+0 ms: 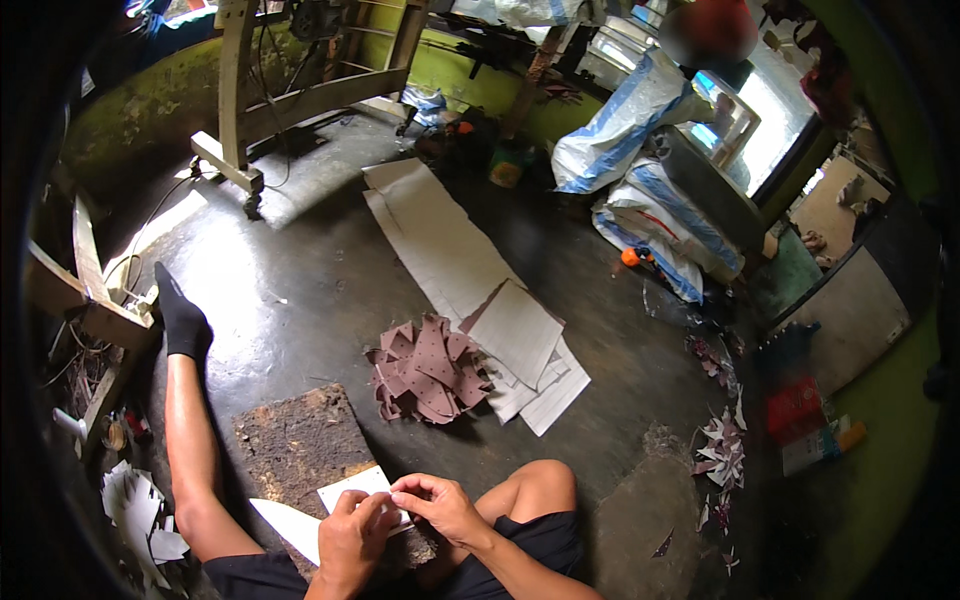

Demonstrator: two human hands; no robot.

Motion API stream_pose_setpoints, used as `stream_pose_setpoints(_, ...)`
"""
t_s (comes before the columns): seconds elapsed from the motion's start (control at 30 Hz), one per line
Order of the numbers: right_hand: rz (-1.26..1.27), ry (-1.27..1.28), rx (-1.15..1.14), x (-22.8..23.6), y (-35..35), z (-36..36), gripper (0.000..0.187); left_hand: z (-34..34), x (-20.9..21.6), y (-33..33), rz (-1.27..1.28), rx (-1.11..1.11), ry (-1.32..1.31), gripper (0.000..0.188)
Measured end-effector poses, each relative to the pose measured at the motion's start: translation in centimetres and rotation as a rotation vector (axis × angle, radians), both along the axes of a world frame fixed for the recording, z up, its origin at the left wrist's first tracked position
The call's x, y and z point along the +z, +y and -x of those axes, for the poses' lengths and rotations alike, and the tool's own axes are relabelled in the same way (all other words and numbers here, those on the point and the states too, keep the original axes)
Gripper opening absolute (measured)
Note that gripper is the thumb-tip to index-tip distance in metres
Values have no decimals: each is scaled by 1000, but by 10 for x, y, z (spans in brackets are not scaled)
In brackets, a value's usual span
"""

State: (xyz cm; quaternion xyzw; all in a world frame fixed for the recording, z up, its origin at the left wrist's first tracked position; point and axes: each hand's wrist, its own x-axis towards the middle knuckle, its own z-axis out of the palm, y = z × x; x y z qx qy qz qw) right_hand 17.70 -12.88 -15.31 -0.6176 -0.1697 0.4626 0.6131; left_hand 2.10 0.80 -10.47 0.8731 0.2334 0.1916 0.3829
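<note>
My left hand and my right hand meet over the near end of a worn, rough brown board on the floor. The fingers of both are pinched together, fingertip to fingertip; what lies between them is too small to make out. Just beyond and beneath the fingers is a white piece of sheet material with small dark dots. A pointed white piece lies at the board's left edge, its near end hidden behind my left hand. Past the board sits a heap of brown dotted cut pieces.
Long pale sheets stretch across the floor, with smaller sheets on their near end. White scraps lie at left, more scraps at right. Stuffed blue-and-white sacks stand far right; a wooden frame stands far left.
</note>
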Motion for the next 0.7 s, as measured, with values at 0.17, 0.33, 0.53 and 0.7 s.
stream_pose_setpoints(0.17, -12, 80, -45, -5, -4, 3, 18, 6, -1, -1, -51, -29, 39, 30)
stream_pose_setpoints(0.33, -115, 258, -87, 0, -7, 3, 17, 9, -3, -2, -5, -42, 29, 30)
stream_pose_setpoints(0.53, 34, 181, -81, 18, 1, -3, 19, 2, 3, 1, -67, -82, 19, 36)
stream_pose_setpoints(0.7, 125, -61, -29, 23, 6, 0, 22, 0, 6, 1, -106, -109, 46, 40)
